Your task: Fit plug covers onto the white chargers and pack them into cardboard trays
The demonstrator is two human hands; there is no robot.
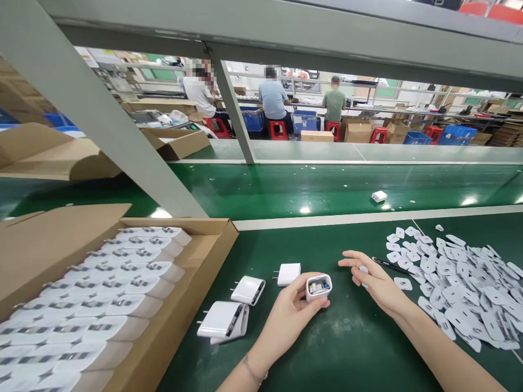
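My left hand (292,307) is closed around a white charger housing (318,287), open end up with its inner parts showing. My right hand (373,280) hovers just right of it, fingers curled loosely around a small white cover piece (363,269). A black pen (390,265) lies on the green mat beyond the right hand. Three more white chargers with prongs lie to the left: one flat (289,273), another (248,289), and a stacked pair (224,321).
A pile of several white cover plates (461,280) spreads on the right. A cardboard box (180,316) of packed chargers fills the left. One charger (379,196) rests on the green conveyor. A grey frame post (102,120) slants across. Three people sit with their backs turned at far benches.
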